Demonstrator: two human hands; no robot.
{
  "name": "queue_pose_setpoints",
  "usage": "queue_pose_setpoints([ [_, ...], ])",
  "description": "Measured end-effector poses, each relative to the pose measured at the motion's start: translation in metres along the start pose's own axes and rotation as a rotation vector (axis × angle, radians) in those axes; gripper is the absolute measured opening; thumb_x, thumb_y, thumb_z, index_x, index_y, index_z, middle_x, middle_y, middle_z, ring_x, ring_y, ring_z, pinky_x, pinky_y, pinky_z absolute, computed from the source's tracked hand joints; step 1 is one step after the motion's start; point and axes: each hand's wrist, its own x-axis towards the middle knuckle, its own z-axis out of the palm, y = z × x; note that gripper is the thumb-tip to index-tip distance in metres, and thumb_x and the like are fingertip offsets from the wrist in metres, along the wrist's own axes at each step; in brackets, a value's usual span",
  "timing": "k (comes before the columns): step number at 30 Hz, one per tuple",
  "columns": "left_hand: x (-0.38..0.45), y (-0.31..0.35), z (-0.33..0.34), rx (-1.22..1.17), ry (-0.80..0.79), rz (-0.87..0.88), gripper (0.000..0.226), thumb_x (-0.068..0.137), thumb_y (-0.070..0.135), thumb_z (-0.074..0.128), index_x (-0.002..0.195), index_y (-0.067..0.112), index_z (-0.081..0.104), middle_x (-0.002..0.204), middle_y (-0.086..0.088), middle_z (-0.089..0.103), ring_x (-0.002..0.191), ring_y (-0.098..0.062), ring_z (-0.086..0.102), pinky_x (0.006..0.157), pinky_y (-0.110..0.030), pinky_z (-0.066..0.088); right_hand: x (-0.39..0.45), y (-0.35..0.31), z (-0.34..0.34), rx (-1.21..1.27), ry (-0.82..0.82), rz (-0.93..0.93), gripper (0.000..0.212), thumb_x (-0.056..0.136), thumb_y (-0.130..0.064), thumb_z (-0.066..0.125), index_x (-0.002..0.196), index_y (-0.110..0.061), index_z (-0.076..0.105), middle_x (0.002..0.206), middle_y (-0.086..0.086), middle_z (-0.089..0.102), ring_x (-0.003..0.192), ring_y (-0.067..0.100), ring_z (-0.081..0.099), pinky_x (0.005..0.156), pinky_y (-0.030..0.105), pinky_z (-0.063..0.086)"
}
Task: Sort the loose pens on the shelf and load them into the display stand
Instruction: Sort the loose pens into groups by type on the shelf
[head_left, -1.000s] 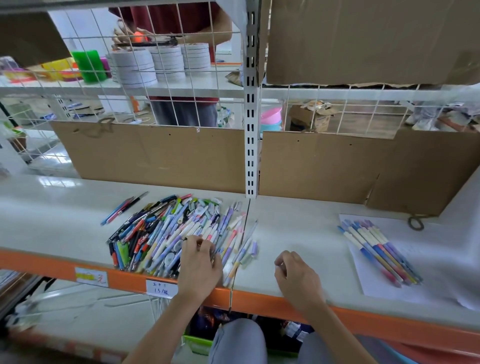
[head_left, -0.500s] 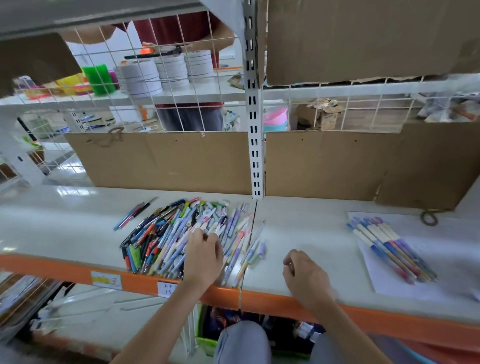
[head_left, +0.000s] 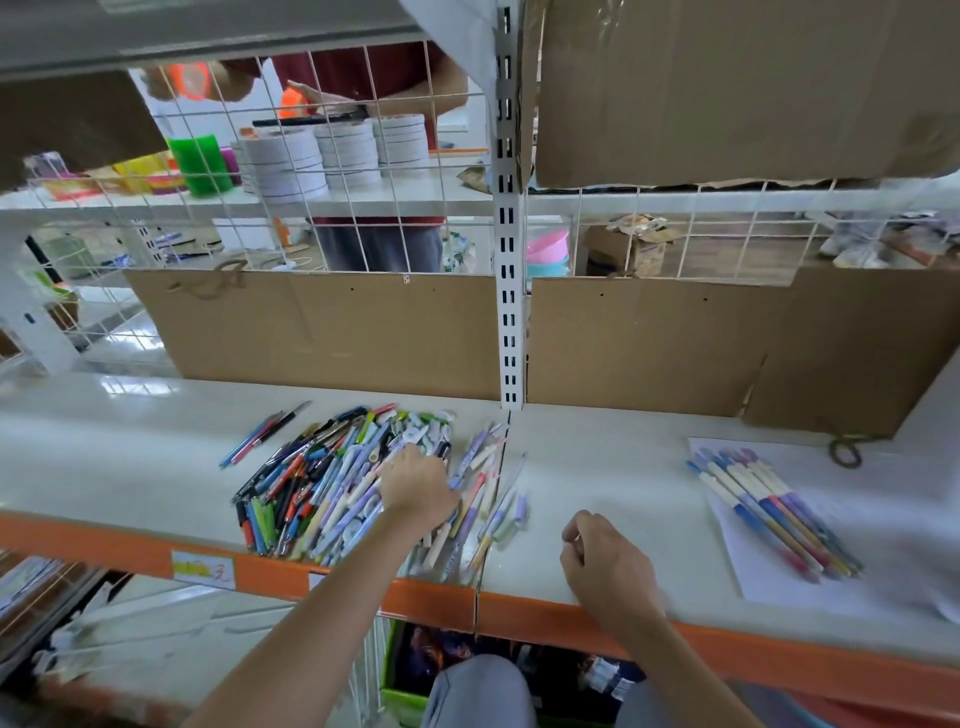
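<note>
Centrally, the left hand (head_left: 418, 488) rests on a jumbled heap of colourful plastic pens (head_left: 332, 483) near the white shelf's (head_left: 613, 467) front edge, its grip hidden; the right hand (head_left: 608, 566) lies curled, empty.

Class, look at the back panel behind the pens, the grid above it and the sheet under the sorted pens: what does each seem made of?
Back panel: likely corrugated cardboard, matte brown, with creases and a torn edge.
Grid: apparently metal wire with a white coating; thin, straight, crossing rods.
Sheet: probably plain paper, white, flat and thin-edged.
Sorted pens: seemingly plastic, smooth coloured barrels.
</note>
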Motion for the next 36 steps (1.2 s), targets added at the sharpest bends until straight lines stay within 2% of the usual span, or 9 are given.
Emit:
queue_pose_setpoints([
  [4,-0.024,-0.012,0.007,-0.109,0.110,0.041,0.032,0.088,0.044,0.056,0.081,0.015,0.065,0.098,-0.001,0.048,0.092,-0.017,0.050,0.076,-0.026,0.044,0.001,0.000,0.000,0.006,0.011,-0.002,0.014,0.095,-0.024,0.039,0.104,-0.022,0.049,0.106,-0.006,0.056,0.092,0.017,0.058,0.079,0.028,0.045],
  [6,-0.039,-0.018,0.011,-0.126,0.138,0.077,0.031,0.089,0.047,0.053,0.091,0.018,0.066,0.099,0.000,0.046,0.087,-0.013,0.051,0.076,-0.024,0.045,0.000,0.001,-0.001,0.009,0.012,-0.002,0.014,0.095,-0.024,0.040,0.104,-0.021,0.050,0.104,-0.006,0.057,0.090,0.016,0.058,0.077,0.028,0.044],
  [10,-0.063,-0.032,0.017,-0.249,0.190,0.104,0.030,0.087,0.049,0.056,0.093,0.020,0.061,0.094,0.003,0.044,0.083,-0.012,0.049,0.078,-0.023,0.043,-0.001,0.001,-0.004,0.010,-0.004,-0.008,0.015,0.095,-0.023,0.040,0.105,-0.022,0.052,0.103,-0.007,0.057,0.087,0.013,0.057,0.074,0.026,0.044],
  [13,-0.067,-0.045,0.020,-0.323,0.253,0.098,0.023,0.091,0.039,0.055,0.093,0.016,0.059,0.092,0.004,0.047,0.081,-0.013,0.050,0.073,-0.024,0.042,0.002,-0.002,-0.007,0.046,-0.016,0.003,0.015,0.096,-0.023,0.042,0.105,-0.022,0.053,0.097,-0.008,0.057,0.084,0.011,0.055,0.069,0.024,0.041],
  [19,-0.037,-0.047,0.010,-0.188,0.261,0.054,0.026,0.097,0.036,0.044,0.107,0.017,0.059,0.106,-0.003,0.054,0.098,-0.017,0.052,0.081,-0.026,0.045,0.005,-0.029,0.007,0.084,-0.064,-0.074,0.014,0.096,-0.023,0.043,0.104,-0.020,0.053,0.100,-0.003,0.059,0.086,0.014,0.056,0.075,0.028,0.047],
  [26,-0.018,-0.038,0.009,-0.047,0.220,0.040,0.028,0.095,0.035,0.042,0.101,0.015,0.060,0.101,-0.002,0.051,0.093,-0.016,0.050,0.084,-0.028,0.039,0.010,-0.038,0.006,0.113,-0.060,-0.090,0.006,0.095,-0.021,0.045,0.091,-0.023,0.048,0.088,-0.004,0.056,0.076,0.013,0.050,0.071,0.027,0.042],
  [30,-0.026,-0.033,0.008,-0.279,0.319,0.058,0.026,0.093,0.036,0.048,0.094,0.015,0.064,0.092,0.001,0.049,0.080,-0.014,0.050,0.071,-0.024,0.040,0.015,-0.046,-0.004,0.362,-0.079,-0.029,0.014,0.097,-0.021,0.048,0.085,-0.020,0.056,0.074,-0.008,0.056,0.057,0.006,0.050,0.062,0.022,0.041],
  [33,-0.046,-0.016,0.005,-0.514,0.384,0.280,0.014,0.088,0.025,0.062,0.085,0.011,0.065,0.082,0.003,0.046,0.068,-0.011,0.048,0.063,-0.020,0.036,0.016,-0.059,-0.008,0.774,-0.187,0.128,0.025,0.096,-0.029,0.052,0.091,-0.007,0.063,0.070,-0.001,0.058,0.043,0.009,0.043,0.047,0.021,0.033],
  [36,-0.063,-0.002,0.007,-0.507,0.269,0.461,0.016,0.088,0.030,0.062,0.090,0.014,0.065,0.087,0.003,0.048,0.069,-0.011,0.052,0.061,-0.012,0.032,0.017,-0.066,-0.006,1.005,-0.189,0.246,0.028,0.094,-0.027,0.056,0.083,-0.001,0.059,0.062,0.002,0.052,0.041,0.010,0.036,0.042,0.020,0.025],
])
